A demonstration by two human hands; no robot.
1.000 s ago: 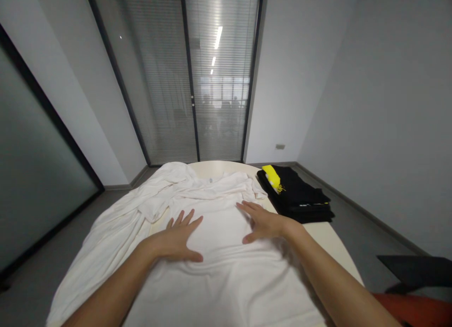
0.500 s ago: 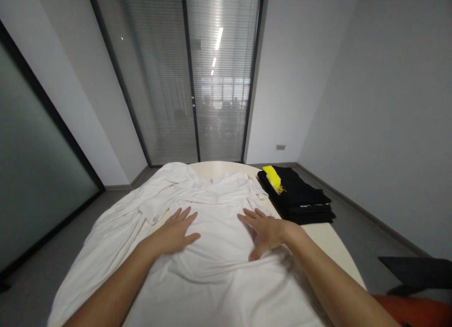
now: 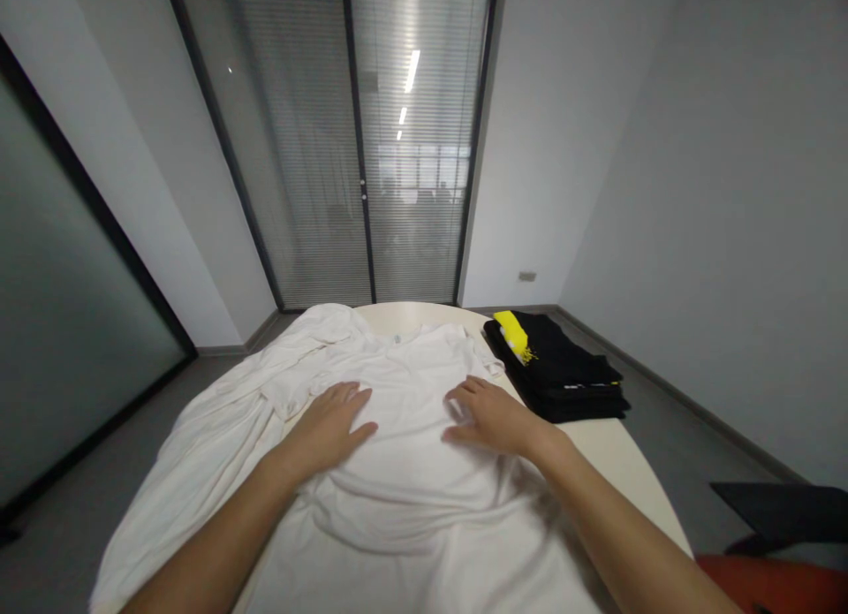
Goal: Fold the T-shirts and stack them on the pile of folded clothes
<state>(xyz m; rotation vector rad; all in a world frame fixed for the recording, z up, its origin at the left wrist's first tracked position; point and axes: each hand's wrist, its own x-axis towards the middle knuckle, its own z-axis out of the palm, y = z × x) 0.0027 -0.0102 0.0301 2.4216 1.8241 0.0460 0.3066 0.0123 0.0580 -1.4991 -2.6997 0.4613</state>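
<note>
A white T-shirt (image 3: 404,455) lies spread over the table, its neckline at the far end and soft folds across its lower half. On its left side rests my left hand (image 3: 331,424), fingers apart and thumb stretched toward the middle. My right hand (image 3: 494,415) is on the shirt's right side, fingers slightly bent and apart, thumb pointing inward. Neither hand grips the cloth. To the left, more white clothing (image 3: 199,455) lies rumpled and hangs over the table's edge.
A pale round table (image 3: 629,468) carries the clothes. At its right edge sits a stack of folded black garments (image 3: 563,367) with a yellow item (image 3: 511,333) on top. A chair with a black armrest (image 3: 782,508) and orange seat (image 3: 768,583) stands at right. Blinds-covered glass panels (image 3: 417,199) are behind.
My right hand has shifted up a little, its fingers now more bent and its thumb higher. My left hand has barely moved. Folds below the hands have changed slightly.
</note>
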